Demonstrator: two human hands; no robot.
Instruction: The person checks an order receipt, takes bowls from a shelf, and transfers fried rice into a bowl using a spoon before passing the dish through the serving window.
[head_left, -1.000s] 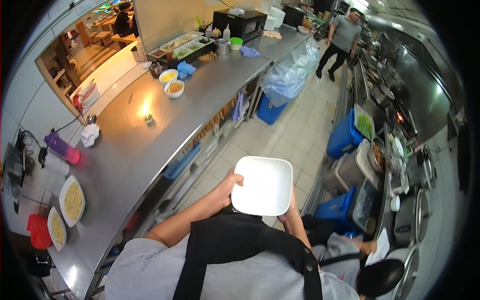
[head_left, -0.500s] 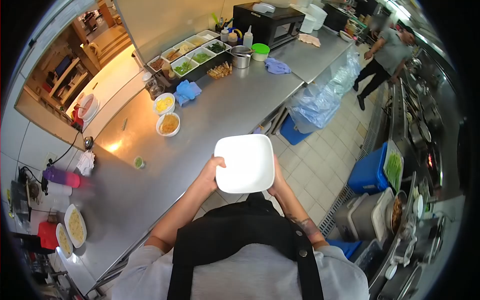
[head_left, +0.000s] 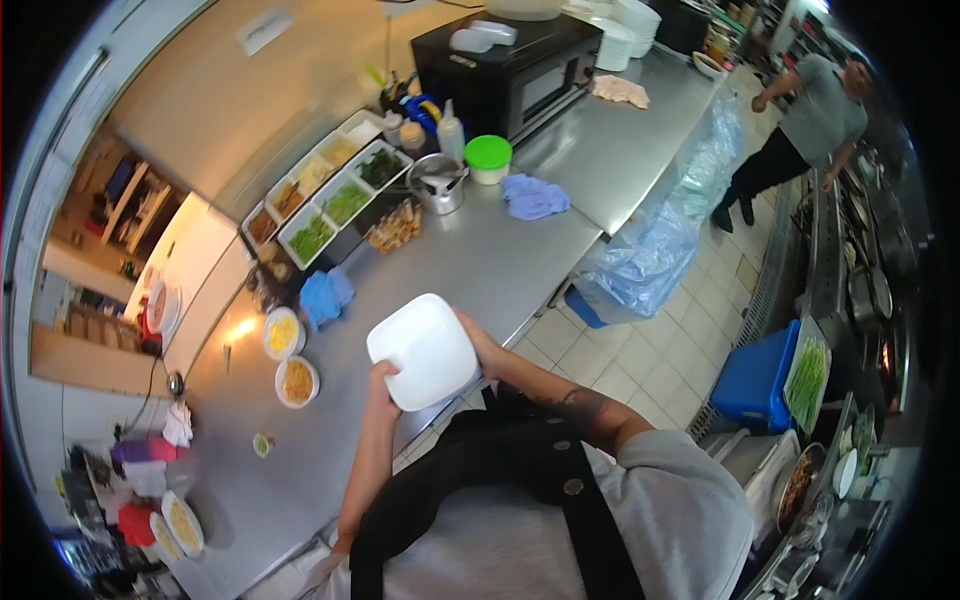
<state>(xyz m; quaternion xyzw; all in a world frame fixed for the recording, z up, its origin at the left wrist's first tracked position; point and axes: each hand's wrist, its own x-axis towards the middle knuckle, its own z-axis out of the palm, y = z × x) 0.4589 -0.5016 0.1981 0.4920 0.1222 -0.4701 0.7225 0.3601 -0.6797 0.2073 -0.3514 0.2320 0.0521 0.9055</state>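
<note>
A square white dish [head_left: 425, 350] with rounded corners is held between my two hands, over the front edge of the steel counter [head_left: 450, 270]. My left hand [head_left: 383, 385] grips its left side, the thumb on the rim. Behind the opposite side, my right hand [head_left: 484, 345] holds it, most of its fingers hidden. The dish looks bare inside. Left of it on the counter stand a bowl of orange-brown shreds [head_left: 297, 382] and a bowl of yellow pieces [head_left: 284, 334]. Nearby lies a crumpled blue cloth [head_left: 326, 298].
Garnish trays [head_left: 345, 202], a steel pot [head_left: 437, 183], a green-lidded tub [head_left: 488, 158] and a black microwave [head_left: 510, 75] line the back. A plastic-covered bin [head_left: 650, 260] stands beside the counter. A co-worker [head_left: 810, 125] is at the far right, near the stove.
My view has turned and come nearer the counter's back. The dish has moved from over the floor side toward the counter, still in both hands. The co-worker has shifted slightly.
</note>
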